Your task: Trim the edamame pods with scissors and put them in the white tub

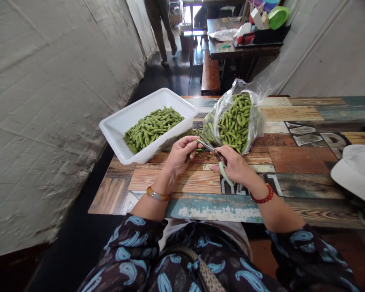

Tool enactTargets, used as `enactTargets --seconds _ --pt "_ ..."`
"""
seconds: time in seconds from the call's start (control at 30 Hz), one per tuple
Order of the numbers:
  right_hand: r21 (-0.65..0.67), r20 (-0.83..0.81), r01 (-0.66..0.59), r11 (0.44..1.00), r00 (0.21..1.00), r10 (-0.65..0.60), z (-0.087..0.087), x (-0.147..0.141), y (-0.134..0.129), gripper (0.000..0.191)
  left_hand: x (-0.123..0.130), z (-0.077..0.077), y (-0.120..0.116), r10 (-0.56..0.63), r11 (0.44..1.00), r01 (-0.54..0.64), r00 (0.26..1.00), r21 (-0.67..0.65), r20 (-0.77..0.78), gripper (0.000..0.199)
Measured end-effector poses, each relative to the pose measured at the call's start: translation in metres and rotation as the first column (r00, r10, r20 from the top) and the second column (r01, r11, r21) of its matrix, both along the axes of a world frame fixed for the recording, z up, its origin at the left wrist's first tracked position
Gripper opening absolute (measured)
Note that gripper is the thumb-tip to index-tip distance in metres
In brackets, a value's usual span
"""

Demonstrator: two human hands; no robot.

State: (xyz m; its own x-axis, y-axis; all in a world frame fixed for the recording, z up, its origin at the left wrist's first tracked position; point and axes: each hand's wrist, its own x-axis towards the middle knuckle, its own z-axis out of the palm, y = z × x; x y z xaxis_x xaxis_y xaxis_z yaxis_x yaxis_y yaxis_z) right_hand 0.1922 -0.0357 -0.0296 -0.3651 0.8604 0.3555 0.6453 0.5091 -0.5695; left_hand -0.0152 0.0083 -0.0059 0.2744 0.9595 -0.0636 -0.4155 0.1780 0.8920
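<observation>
My left hand (180,154) is closed, its thumb and fingertips pinched together, with a bit of green soybean pod (187,158) showing below the fingers. My right hand (233,163) grips a pair of scissors (225,174) with pale green handles. The blades point left and their tips meet the fingertips of my left hand. Beyond my left hand, a white plastic tub (117,140) holds a heap of green soybean pods (153,125). A clear plastic bag (211,121), open toward me, is full of more pods (235,121). Small green trimmings lie on the table between them.
The patchwork wood-print table (304,158) carries a white cap (357,172) at its right edge. A pale wall (48,81) runs along the left. Farther back are a bench (211,73), a second table (217,26) with assorted items, and a standing person's legs (161,28).
</observation>
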Motion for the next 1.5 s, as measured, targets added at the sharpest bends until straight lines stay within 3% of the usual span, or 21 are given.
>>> enactTargets --seconds 0.37,0.57,0.8,1.0,1.1,1.17,1.2,1.3,1.4,1.5 --pt "-0.004 0.032 0.009 1.0 0.999 -0.009 0.007 -0.003 -0.004 0.037 0.012 -0.002 -0.01 -0.134 0.99 0.136 0.99 0.039 -0.047 0.03" --pt "0.019 0.047 -0.005 1.0 0.999 0.004 0.005 -0.002 -0.003 0.033 0.013 -0.004 -0.011 -0.142 0.985 0.15 0.985 0.08 -0.098 0.031" --pt "0.05 -0.028 -0.016 0.999 0.999 0.018 -0.001 -0.001 0.001 0.031 0.012 -0.001 -0.011 -0.144 0.989 0.146 0.987 0.022 -0.076 0.034" --pt "0.019 -0.143 0.095 0.995 0.985 -0.091 0.005 0.002 0.002 0.027 -0.006 0.003 0.004 -0.016 0.999 0.018 0.999 -0.044 0.031 0.032" --pt "0.015 -0.156 0.108 0.994 0.982 -0.104 0.007 0.003 0.002 0.028 -0.015 0.0 0.012 0.088 0.996 -0.087 0.99 0.02 -0.107 0.038" --pt "0.02 -0.147 0.102 0.995 0.984 -0.098 0.007 0.002 0.002 0.03 -0.019 -0.006 0.015 0.163 0.98 -0.112 0.927 0.164 -0.337 0.036" --pt "0.022 -0.14 0.098 0.995 0.986 -0.094 0.006 0.002 0.002 0.03 -0.021 -0.009 0.017 0.203 0.963 -0.089 0.862 0.256 -0.465 0.032" --pt "0.026 -0.133 0.098 0.995 0.987 -0.094 0.004 0.001 0.002 0.031 -0.022 -0.018 0.019 0.316 0.881 0.106 0.594 0.461 -0.74 0.016" --pt "0.034 -0.134 0.104 0.994 0.986 -0.099 0.003 0.001 0.003 0.03 -0.019 -0.024 0.018 0.362 0.827 0.293 0.376 0.48 -0.853 0.011" --pt "0.053 -0.125 0.098 0.994 0.988 -0.091 0.001 0.001 0.003 0.029 -0.013 -0.024 0.015 0.362 0.824 0.366 0.247 0.433 -0.899 0.015"
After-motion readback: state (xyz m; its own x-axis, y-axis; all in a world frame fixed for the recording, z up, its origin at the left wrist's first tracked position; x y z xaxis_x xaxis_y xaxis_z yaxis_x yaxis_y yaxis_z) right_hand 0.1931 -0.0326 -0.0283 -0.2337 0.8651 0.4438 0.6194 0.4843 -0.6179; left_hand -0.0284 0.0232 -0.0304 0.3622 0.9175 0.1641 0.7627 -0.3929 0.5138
